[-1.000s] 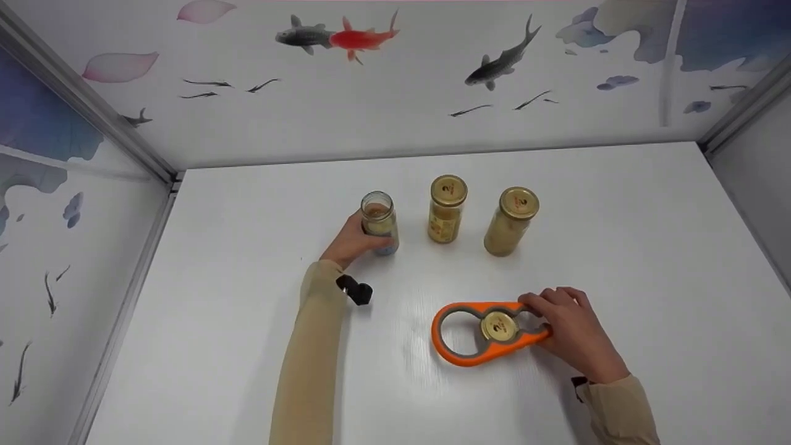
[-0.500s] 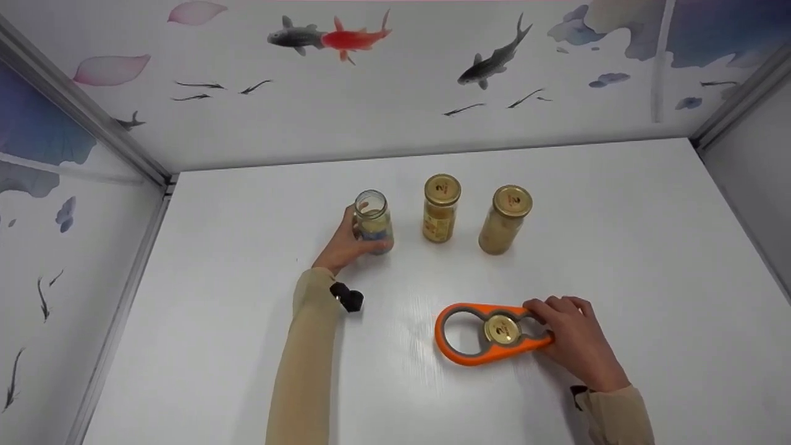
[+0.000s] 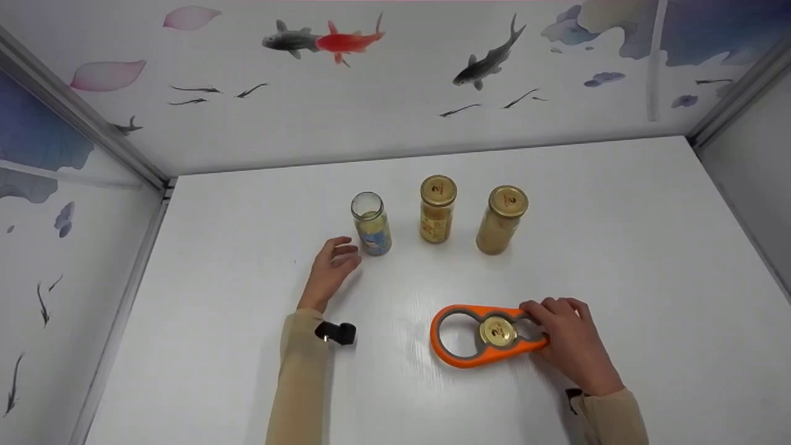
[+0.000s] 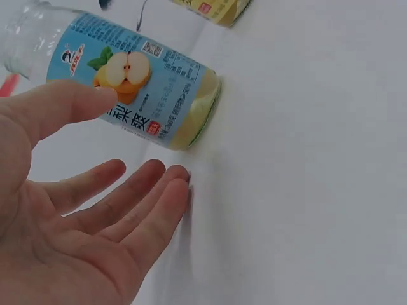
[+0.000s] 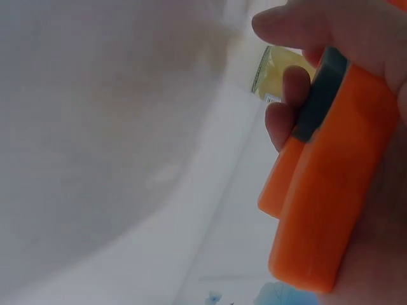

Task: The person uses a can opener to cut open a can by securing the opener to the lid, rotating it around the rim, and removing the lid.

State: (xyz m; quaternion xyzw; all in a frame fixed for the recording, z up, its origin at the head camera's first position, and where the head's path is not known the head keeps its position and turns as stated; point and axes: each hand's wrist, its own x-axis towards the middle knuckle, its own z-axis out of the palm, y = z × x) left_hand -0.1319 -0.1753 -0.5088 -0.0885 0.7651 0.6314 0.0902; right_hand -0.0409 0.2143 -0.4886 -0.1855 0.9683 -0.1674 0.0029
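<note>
An uncapped glass jar (image 3: 374,238) with a blue pear label (image 4: 130,82) stands upright on the white table. Just left of it is my left hand (image 3: 327,272), fingers relaxed and holding nothing; the left wrist view shows a gap between the fingertips and the glass. My right hand (image 3: 571,337) grips the narrow end of an orange and grey jar opener (image 3: 465,363). A gold lid (image 3: 498,332) sits in the opener's middle ring. In the right wrist view, fingers curl round the orange opener (image 5: 331,184).
Two jars with gold lids stand right of the uncapped one: a nearer jar (image 3: 436,225) and a farther jar (image 3: 496,232). A white back wall (image 3: 395,123) with painted fish and side walls enclose the table (image 3: 216,266).
My left hand has let go of the uncapped jar and drawn back toward the near left. The jar stays standing. My right hand keeps its hold on the jar opener, nearly still.
</note>
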